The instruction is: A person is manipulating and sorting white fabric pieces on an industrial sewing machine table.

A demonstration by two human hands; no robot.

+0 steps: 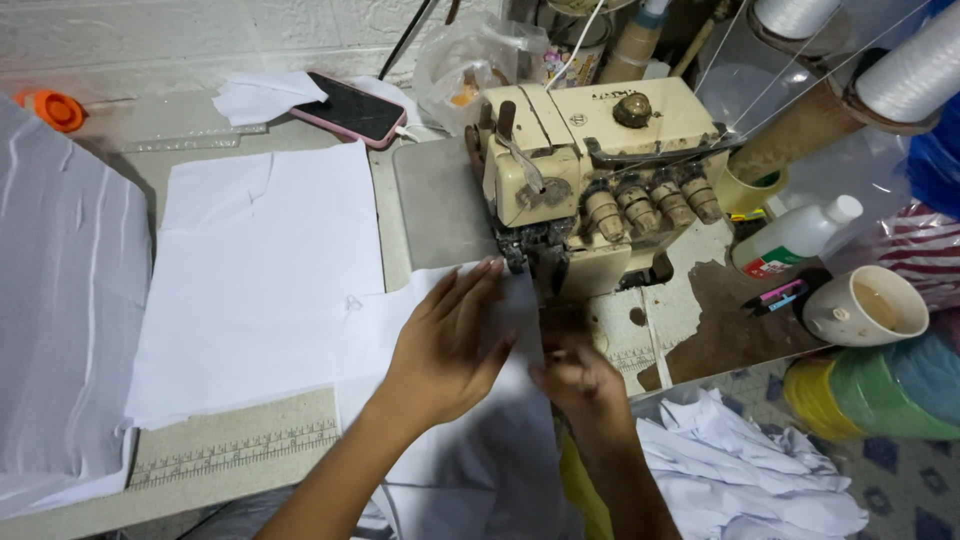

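Head cam: we see phone [352, 108] & cup [866, 305] near sewing machine [590, 170]; left hand [445, 345] flat, open on white cloth [260, 280]; right hand [582, 382] pinching its edge.

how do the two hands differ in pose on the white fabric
The left hand lies flat, fingers spread and stretched toward the sewing machine; the right hand is curled, pinching the white fabric at its edge. The left sits farther forward, the right nearer the body. Both touch the same fabric.
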